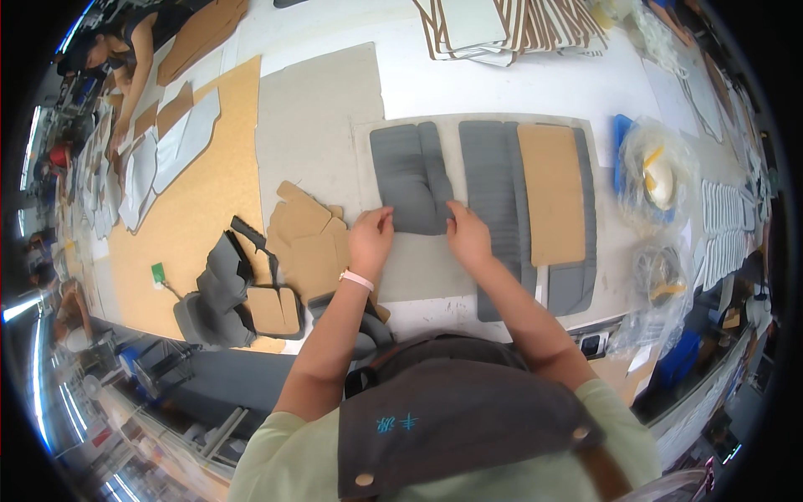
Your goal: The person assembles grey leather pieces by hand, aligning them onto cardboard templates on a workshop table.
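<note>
A dark grey padded panel [410,171] lies on a grey sheet [427,259] in front of me, with a lengthwise fold or seam near its right side. The fingertips of my left hand [372,238] are pinched at the panel's near left corner. At its near right corner my right hand [470,238] grips the edge between thumb and fingers. Just right of it lies another ribbed grey panel [489,201], with a tan cardboard piece [552,192] on the grey material beside it. My fingertips partly hide the first panel's near corners.
Brown cut pieces [305,230] and crumpled dark grey pieces [222,293] lie left of my arm. White panels with brown edges [473,29] are stacked at the far side. Plastic-wrapped rolls [661,180] stand right. Another person's arm [138,71] reaches over pieces at far left.
</note>
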A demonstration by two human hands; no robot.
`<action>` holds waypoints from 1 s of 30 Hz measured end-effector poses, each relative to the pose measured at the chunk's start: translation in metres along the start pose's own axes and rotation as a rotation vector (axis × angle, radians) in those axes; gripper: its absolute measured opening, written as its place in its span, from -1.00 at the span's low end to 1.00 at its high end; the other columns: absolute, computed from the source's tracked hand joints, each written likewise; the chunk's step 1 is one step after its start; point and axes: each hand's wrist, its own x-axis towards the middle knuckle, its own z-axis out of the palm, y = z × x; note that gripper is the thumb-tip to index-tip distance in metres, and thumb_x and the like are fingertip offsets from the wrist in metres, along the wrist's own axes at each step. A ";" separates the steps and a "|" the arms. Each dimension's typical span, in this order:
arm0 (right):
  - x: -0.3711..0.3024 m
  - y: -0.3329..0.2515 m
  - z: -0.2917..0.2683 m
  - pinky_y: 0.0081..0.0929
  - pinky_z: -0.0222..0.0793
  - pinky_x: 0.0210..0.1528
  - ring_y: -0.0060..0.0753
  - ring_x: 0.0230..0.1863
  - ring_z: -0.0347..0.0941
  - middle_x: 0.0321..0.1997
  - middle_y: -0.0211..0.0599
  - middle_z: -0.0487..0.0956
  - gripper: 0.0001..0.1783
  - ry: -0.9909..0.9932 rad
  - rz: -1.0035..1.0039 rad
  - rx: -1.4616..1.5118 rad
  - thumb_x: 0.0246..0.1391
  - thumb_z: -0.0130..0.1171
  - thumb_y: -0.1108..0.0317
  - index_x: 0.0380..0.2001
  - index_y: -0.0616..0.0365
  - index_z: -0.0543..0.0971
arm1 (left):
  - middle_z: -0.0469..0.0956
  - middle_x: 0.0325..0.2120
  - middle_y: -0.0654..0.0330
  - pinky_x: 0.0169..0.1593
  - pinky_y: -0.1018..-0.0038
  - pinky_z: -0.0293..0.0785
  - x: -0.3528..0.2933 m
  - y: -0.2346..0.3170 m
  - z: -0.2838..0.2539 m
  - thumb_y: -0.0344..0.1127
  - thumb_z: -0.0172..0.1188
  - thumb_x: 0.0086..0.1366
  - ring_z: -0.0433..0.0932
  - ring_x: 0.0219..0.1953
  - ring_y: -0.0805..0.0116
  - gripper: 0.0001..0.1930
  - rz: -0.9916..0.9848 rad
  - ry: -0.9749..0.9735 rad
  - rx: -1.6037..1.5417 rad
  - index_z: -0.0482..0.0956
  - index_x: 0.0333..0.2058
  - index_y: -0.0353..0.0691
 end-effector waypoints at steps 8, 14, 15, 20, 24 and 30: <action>0.006 -0.015 -0.002 -0.21 0.43 -0.24 -0.09 -0.27 0.45 -0.13 -0.17 0.46 -0.62 0.126 -0.252 -0.223 0.01 0.13 0.44 -0.04 0.06 0.53 | 0.57 -0.44 0.09 -0.31 0.46 0.51 -0.002 -0.004 0.000 -0.43 0.19 0.19 0.55 -0.47 0.34 -0.80 -0.021 -0.002 -0.051 0.65 -0.20 -0.23; 0.017 -0.019 0.011 -0.31 0.29 -0.03 -0.20 -0.09 0.34 -0.03 -0.20 0.43 -0.54 0.117 -0.453 -0.349 -0.01 0.04 0.47 0.03 0.29 0.50 | 0.57 -0.40 0.09 -0.31 0.48 0.51 -0.002 -0.007 0.001 -0.44 0.21 0.18 0.55 -0.46 0.36 -0.80 -0.058 -0.022 -0.057 0.64 -0.20 -0.23; 0.018 -0.019 0.013 -0.30 0.27 0.00 -0.19 -0.06 0.33 -0.02 -0.20 0.43 -0.54 0.100 -0.428 -0.355 -0.01 0.03 0.47 0.03 0.30 0.50 | 0.57 -0.40 0.09 -0.31 0.48 0.51 -0.002 -0.008 0.001 -0.44 0.21 0.18 0.55 -0.46 0.36 -0.80 -0.058 -0.021 -0.057 0.64 -0.20 -0.23; 0.019 -0.022 0.017 -0.27 0.22 0.04 -0.15 0.01 0.29 0.03 -0.19 0.43 -0.56 0.082 -0.416 -0.366 0.03 0.04 0.44 0.02 0.30 0.51 | 0.56 -0.28 0.08 -0.24 0.50 0.52 0.004 -0.009 0.004 -0.50 0.24 0.16 0.56 -0.35 0.37 -0.74 -0.097 0.046 -0.152 0.53 -0.15 -0.34; 0.018 -0.020 0.017 -0.24 0.25 0.05 -0.13 0.05 0.28 0.04 -0.25 0.43 -0.56 0.141 -0.431 -0.381 -0.07 0.21 0.38 -0.04 0.23 0.56 | 0.57 -0.28 0.11 -0.19 0.51 0.51 0.009 -0.008 0.007 -0.50 0.24 0.16 0.55 -0.31 0.40 -0.71 -0.191 0.077 -0.265 0.48 -0.12 -0.37; 0.018 -0.021 0.016 -0.22 0.23 0.08 -0.12 0.08 0.27 0.11 -0.26 0.42 -0.53 0.113 -0.419 -0.383 -0.07 0.22 0.36 -0.02 0.23 0.55 | 0.57 -0.26 0.11 -0.16 0.51 0.51 0.013 -0.012 0.008 -0.50 0.24 0.16 0.55 -0.29 0.41 -0.70 -0.258 0.030 -0.285 0.47 -0.11 -0.36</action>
